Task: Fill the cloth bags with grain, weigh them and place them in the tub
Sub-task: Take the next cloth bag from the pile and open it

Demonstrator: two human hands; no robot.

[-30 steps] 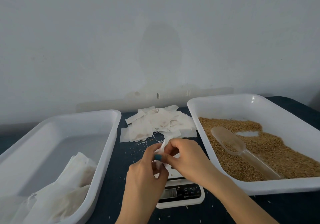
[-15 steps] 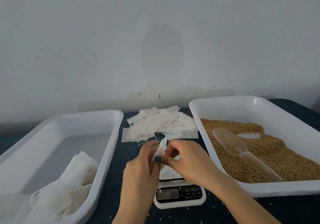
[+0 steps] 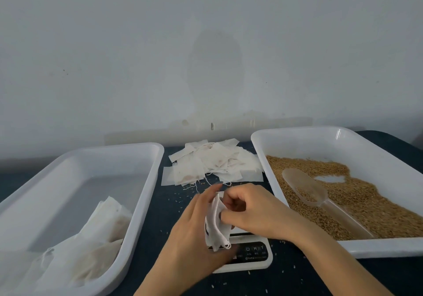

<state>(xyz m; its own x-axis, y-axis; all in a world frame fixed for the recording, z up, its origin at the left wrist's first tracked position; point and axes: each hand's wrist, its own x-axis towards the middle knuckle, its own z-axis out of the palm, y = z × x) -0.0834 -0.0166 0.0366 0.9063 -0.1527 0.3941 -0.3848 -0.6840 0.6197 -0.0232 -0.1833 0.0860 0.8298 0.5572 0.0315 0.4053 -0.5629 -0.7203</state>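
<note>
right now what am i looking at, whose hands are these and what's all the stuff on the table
There is no machine here: these are a person's two bare hands, filmed by one camera worn on the head, looking forward and down. The left hand and right hand hold one small cloth bag between them, above a scale. On the dark table, a pile of empty bags lies beyond the hands. The left tub holds a few bags. The right tub holds grain, with a clear scoop lying on it.
</note>
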